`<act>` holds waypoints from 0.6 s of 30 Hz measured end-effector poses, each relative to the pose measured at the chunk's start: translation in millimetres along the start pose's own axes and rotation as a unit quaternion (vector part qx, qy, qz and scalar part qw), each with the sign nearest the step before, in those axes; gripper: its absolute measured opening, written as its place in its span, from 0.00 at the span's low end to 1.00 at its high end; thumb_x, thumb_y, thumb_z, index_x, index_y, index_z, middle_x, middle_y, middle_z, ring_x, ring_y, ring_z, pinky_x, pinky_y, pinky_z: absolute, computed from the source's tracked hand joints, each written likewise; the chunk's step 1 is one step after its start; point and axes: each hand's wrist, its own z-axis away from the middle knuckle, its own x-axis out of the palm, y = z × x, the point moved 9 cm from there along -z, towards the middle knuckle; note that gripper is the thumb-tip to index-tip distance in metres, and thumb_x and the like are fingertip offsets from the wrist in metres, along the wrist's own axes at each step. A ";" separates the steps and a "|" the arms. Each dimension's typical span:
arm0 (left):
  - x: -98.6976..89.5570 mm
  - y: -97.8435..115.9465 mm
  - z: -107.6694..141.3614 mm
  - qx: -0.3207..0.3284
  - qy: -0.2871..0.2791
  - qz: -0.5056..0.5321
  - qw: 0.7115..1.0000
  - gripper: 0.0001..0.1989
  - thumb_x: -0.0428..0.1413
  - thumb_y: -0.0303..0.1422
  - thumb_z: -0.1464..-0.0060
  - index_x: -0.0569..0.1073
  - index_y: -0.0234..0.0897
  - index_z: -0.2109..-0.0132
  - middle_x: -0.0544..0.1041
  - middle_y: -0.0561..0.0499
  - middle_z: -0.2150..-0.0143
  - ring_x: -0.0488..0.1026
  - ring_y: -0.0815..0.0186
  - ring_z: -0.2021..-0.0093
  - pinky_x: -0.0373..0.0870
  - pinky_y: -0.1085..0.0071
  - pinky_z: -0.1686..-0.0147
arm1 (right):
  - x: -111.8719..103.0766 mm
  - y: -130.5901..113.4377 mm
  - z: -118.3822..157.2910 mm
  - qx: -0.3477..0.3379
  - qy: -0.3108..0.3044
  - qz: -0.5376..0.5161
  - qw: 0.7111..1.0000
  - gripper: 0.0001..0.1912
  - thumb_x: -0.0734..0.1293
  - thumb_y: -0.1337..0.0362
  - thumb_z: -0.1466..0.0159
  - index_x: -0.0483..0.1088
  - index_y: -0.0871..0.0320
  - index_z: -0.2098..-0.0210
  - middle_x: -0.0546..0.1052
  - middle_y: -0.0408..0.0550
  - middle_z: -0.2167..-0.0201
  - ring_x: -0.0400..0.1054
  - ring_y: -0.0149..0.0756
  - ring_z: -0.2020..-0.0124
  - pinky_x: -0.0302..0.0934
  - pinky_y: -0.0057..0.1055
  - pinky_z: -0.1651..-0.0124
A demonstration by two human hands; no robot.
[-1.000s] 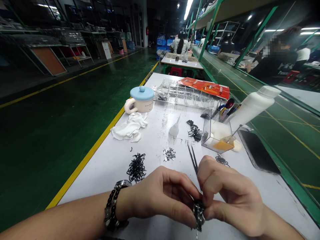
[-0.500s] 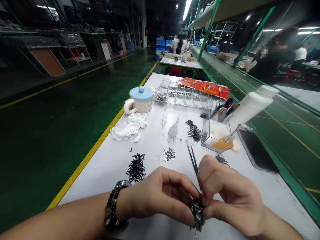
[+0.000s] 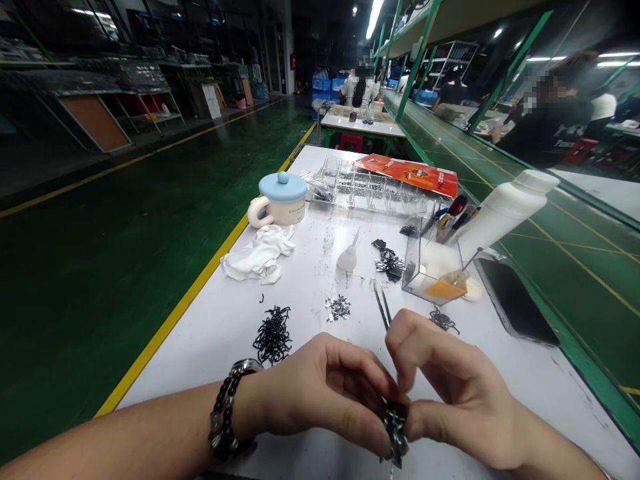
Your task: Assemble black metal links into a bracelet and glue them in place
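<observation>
Head-height view over a white workbench [image 3: 310, 280], two bare hands at its near edge. Left hand [image 3: 320, 400] with fingers curled, pinching a clump of small black metal pieces [image 3: 396, 430] against the thumb; right hand [image 3: 450, 393] closing on the same clump from the other side, thumb pressed to it, index finger bent and raised above. Clump held in the air between both hands, low over the bench, a few pieces dangling beneath. Slim tweezers [image 3: 381, 308] just beyond the right hand, lower end hidden behind its fingers (held or merely lying there, impossible to tell). Beaded bracelet [image 3: 230, 407] on the left wrist. Farther along the bench, a loose heap of black wire-like pieces [image 3: 273, 337] and a small patch of silver pieces [image 3: 337, 308]. For parts this fine and tangled, probably best: a short, steady pinch near the clump's edge, with slow teasing apart rather than pulling.
</observation>
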 end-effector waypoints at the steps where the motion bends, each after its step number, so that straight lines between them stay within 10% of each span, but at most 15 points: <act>1: 0.9 -0.7 0.5 -0.007 -0.002 -0.005 1.000 0.13 0.65 0.22 0.62 0.77 0.33 0.65 0.77 0.51 0.67 0.76 0.67 0.66 0.72 0.71 0.62 | 2.5 4.7 -0.2 0.030 -0.017 -0.010 0.999 0.09 0.71 0.68 0.45 0.68 0.54 0.65 0.64 0.42 0.66 0.61 0.28 0.65 0.58 0.26 0.61; 10: 3.0 -3.3 2.2 -0.036 0.004 -0.029 0.999 0.12 0.66 0.22 0.63 0.78 0.31 0.66 0.78 0.52 0.68 0.74 0.72 0.66 0.71 0.75 0.60 | 14.0 11.7 0.9 0.083 -0.100 -0.016 0.991 0.08 0.70 0.57 0.44 0.75 0.54 0.68 0.62 0.45 0.63 0.60 0.32 0.61 0.56 0.34 0.55; 18: 5.5 -3.5 2.3 -0.049 -0.010 -0.039 0.998 0.26 0.69 0.40 0.71 0.78 0.30 0.62 0.78 0.53 0.69 0.74 0.73 0.66 0.71 0.77 0.60 | 17.5 17.3 0.6 0.103 -0.110 -0.051 0.987 0.11 0.71 0.54 0.45 0.74 0.55 0.69 0.62 0.46 0.63 0.60 0.33 0.61 0.56 0.35 0.53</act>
